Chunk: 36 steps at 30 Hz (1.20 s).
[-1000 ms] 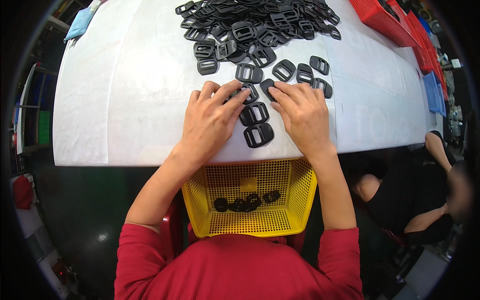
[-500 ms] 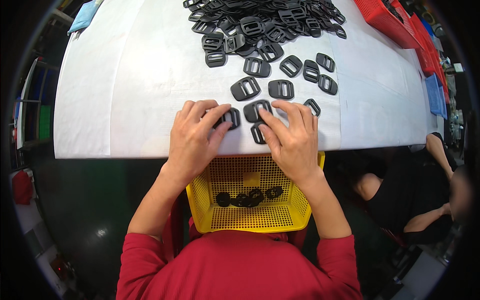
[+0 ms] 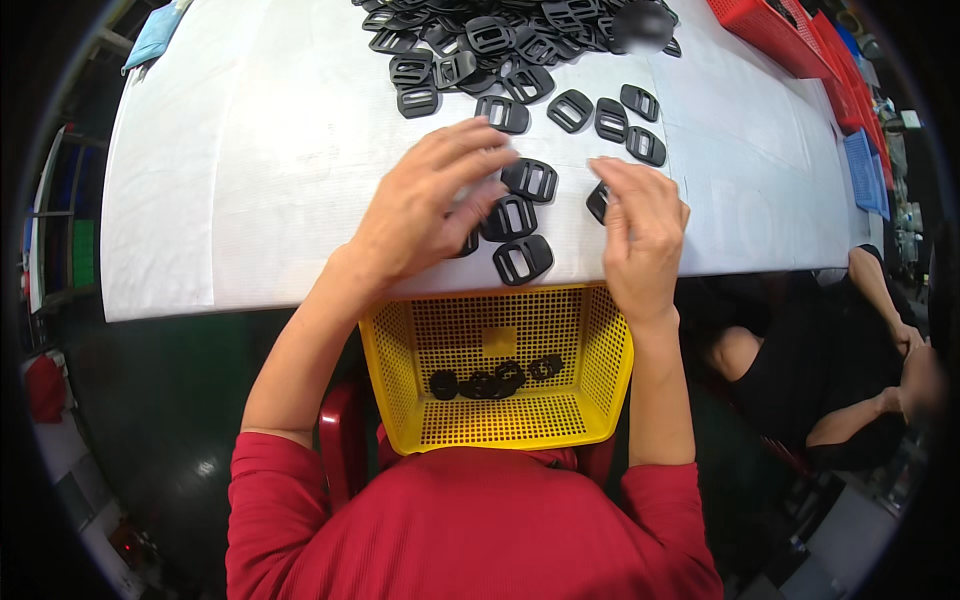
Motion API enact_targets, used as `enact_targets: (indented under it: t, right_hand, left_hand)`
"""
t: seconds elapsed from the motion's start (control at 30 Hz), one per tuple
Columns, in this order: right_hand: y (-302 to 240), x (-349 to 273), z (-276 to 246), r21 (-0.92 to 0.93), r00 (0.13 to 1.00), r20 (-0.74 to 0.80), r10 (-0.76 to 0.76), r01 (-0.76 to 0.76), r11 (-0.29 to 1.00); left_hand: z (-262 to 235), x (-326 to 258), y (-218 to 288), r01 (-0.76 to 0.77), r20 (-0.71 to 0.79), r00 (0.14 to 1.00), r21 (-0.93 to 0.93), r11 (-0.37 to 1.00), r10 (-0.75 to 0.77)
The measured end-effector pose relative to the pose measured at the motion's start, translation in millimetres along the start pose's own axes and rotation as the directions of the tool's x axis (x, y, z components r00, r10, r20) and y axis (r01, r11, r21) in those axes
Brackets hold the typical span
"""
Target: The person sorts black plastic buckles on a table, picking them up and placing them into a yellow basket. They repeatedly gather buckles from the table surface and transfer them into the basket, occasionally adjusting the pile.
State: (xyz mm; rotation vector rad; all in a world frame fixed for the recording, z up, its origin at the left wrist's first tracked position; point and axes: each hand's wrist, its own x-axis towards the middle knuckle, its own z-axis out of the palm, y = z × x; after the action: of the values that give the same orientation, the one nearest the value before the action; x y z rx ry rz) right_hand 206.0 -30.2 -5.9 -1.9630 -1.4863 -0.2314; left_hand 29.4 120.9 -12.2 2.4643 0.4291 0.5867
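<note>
My left hand [image 3: 430, 205] hovers over the near part of the white table, its fingers spread and slightly blurred. Under and beside its fingertips lie black slotted plastic buckles: an upper buckle [image 3: 530, 180], a middle buckle [image 3: 510, 218] and a lower buckle [image 3: 523, 260]. Another buckle [image 3: 470, 243] is mostly hidden below that palm. To the right, my right hand [image 3: 645, 225] is curled about a single black buckle [image 3: 598, 203], which shows between its fingers and thumb; the rest of this piece is covered.
A heap of black buckles [image 3: 490, 38] fills the table's far middle, with several loose ones nearer. Below the table edge, a yellow basket [image 3: 500, 436] holds a few dark pieces. Red crates [image 3: 775, 35] and a blue basket [image 3: 865, 170] line the right. Another person [image 3: 830, 365] sits there.
My right hand has moved right, from the middle buckles to the separate one. My left hand has let go of its buckle and spread its fingers. The middle buckles now lie closer together.
</note>
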Motion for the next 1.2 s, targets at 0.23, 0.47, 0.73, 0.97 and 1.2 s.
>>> enact_targets:
  t: [0.23, 0.47, 0.73, 0.97, 1.2]
  right_hand:
    - [22, -17, -3, 0.145, 0.972, -0.097, 0.215, -0.200, 0.969]
    - [10, -6, -2, 0.028, 0.986, -0.064, 0.151, -0.150, 0.988]
    - [4, -30, 8, -0.068, 0.990, -0.125, 0.070, -0.079, 0.995]
    - [11, -37, 17, -0.097, 0.989, -0.138, 0.050, -0.063, 0.993]
    - [7, -37, 12, -0.122, 0.991, -0.126, 0.041, -0.056, 0.991]
  left_hand:
    - [21, -6, 18, -0.214, 0.332, 0.928, 0.094, 0.972, 0.172]
    - [-5, -33, 53, -0.324, 0.365, 0.849, -0.208, 0.923, 0.381]
    - [17, 67, -12, -0.333, 0.242, 0.930, 0.234, 0.914, 0.277]
    - [49, 79, -36, -0.338, 0.287, 0.920, 0.231, 0.912, 0.268]
    - [55, 75, -34, -0.348, 0.301, 0.909, 0.164, 0.923, 0.289]
